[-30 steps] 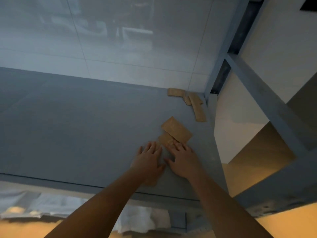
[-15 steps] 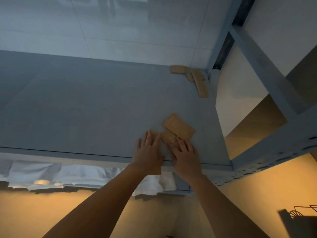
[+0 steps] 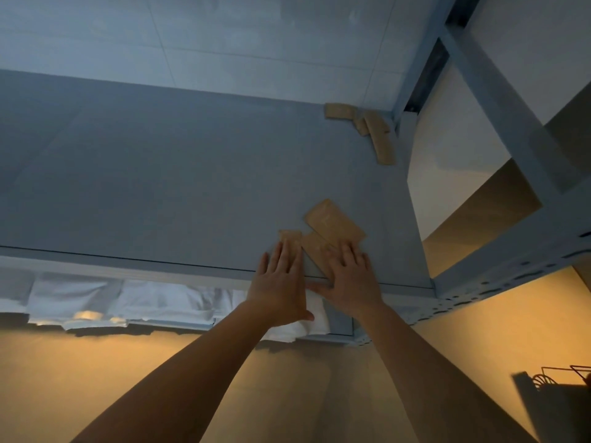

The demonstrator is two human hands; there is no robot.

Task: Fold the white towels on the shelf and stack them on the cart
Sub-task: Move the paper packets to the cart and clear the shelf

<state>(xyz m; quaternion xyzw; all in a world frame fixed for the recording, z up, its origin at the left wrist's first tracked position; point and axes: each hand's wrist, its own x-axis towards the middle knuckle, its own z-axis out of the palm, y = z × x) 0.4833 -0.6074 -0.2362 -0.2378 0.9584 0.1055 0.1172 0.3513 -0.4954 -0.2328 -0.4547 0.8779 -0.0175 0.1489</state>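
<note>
Both my hands lie flat, fingers straight, at the front right of a grey shelf [image 3: 160, 193]. My left hand [image 3: 281, 282] covers a tan paper packet [image 3: 289, 235] at the shelf's edge. My right hand [image 3: 348, 279] presses on another tan packet [image 3: 334, 223] lying across a third. White towels [image 3: 112, 298] lie crumpled on the level below, showing under the shelf's front edge. The cart is not in view.
More tan packets [image 3: 374, 132] lie in the shelf's far right corner by the grey metal upright [image 3: 419, 59]. A perforated shelf rail [image 3: 479, 286] runs to the right. A dark wire object [image 3: 563, 378] shows at the lower right against the orange-lit wall.
The view has tilted down, so more of the towels and wall below the shelf shows. Both hands have slid back toward the shelf's front edge, still flat on the packets.
</note>
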